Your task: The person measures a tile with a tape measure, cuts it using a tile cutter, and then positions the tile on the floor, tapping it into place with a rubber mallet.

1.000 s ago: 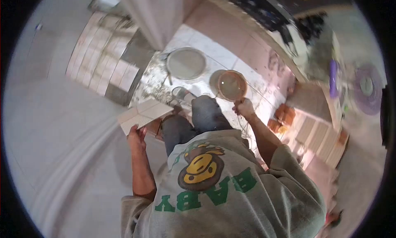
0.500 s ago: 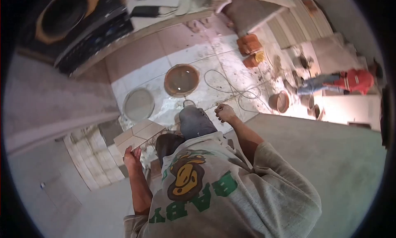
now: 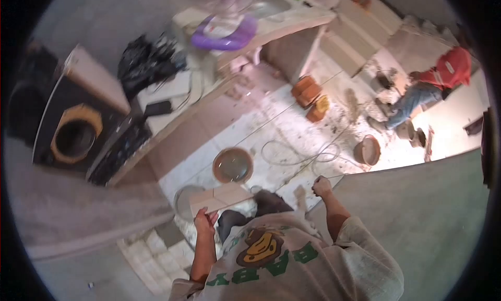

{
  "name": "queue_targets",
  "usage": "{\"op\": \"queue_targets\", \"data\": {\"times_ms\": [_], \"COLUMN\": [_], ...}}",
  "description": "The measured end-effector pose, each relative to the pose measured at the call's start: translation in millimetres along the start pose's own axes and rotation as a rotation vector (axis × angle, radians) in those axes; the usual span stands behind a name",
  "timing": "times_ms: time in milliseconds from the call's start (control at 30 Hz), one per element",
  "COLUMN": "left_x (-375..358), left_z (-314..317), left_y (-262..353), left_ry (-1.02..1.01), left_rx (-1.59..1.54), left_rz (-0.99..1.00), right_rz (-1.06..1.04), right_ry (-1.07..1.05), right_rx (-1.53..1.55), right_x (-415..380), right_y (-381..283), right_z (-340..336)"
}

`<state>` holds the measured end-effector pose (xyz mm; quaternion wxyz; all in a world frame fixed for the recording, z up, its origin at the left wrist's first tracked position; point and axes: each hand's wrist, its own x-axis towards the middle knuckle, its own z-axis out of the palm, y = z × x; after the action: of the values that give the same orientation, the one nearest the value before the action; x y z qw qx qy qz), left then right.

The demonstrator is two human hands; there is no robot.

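At far left stands 1 loudspeaker (image 3: 78, 118). A round grey tub (image 3: 185, 203) lies partly behind the beige tile (image 3: 216, 195) that the left hand (image 3: 205, 220) grips by its near edge. Beyond is 1 brown basin (image 3: 233, 166). The right hand (image 3: 321, 186) is curled closed above the floor (image 3: 292, 189); its contents cannot be told. Rightmost, 1 person in red (image 3: 443, 74).

Dim at left; floor (image 3: 292, 122) glaring white toward right; mild blur; fisheye bending, black corners.
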<state>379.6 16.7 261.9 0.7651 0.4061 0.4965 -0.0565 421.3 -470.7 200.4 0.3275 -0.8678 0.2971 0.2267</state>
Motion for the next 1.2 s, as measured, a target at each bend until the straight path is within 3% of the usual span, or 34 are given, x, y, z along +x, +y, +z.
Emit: {"op": "queue_targets", "data": {"times_ms": [67,167,300,400,467,533,600,667,733,800,867,967,1033,1200], "left_x": [10,20,26,30,37,31,10,5,2,-1,4,8,10,36], "left_z": [29,64,111,138,153,172,197,212,228,236,240,236,236,229], "left_y": [-5,-10,-5,-5,-3,4,21,31,41,53,59,60,57,44], "left_ry": [-0.098,-0.083,-0.211,-0.27,-0.335,-0.418,-0.477,-0.516,-0.591,-0.608,-0.614,-0.647,-0.679,-0.705], "left_rx": [0.037,0.19,0.267,0.363,0.38,0.387,0.441,0.486,0.487,0.524,0.562,0.586,0.575,0.57], "left_rz": [-0.009,-0.056,-0.086,-0.064,-0.08,-0.048,-0.017,-0.061,-0.08,-0.106,-0.125,-0.211,-0.277,-0.371], "right_rz": [0.051,0.093,0.036,0.216,0.422,0.486,0.094,0.459,0.468,0.493,0.464,0.339,0.046,0.187], "right_ry": [-0.031,0.017,0.146,0.062,-0.009,-0.133,-0.19,-0.022,0.037,-0.153,-0.151,-0.307,-0.453,-0.266], "right_rx": [0.323,0.415,0.383,0.429,0.48,0.367,0.062,0.628,0.743,1.198,1.282,1.371,1.629,1.791], "right_x": [-14,-24,-3,-35,-84,-108,-98,-114,-114,-99,-98,-109,-113,-112], "right_y": [-25,-28,69,100,79,62,118,59,21,-5,-65,-125,-144,-153], "right_z": [-30,-56,-19,-5,-12,-17,27,14,9,6,-4,-13,-4,17]}}
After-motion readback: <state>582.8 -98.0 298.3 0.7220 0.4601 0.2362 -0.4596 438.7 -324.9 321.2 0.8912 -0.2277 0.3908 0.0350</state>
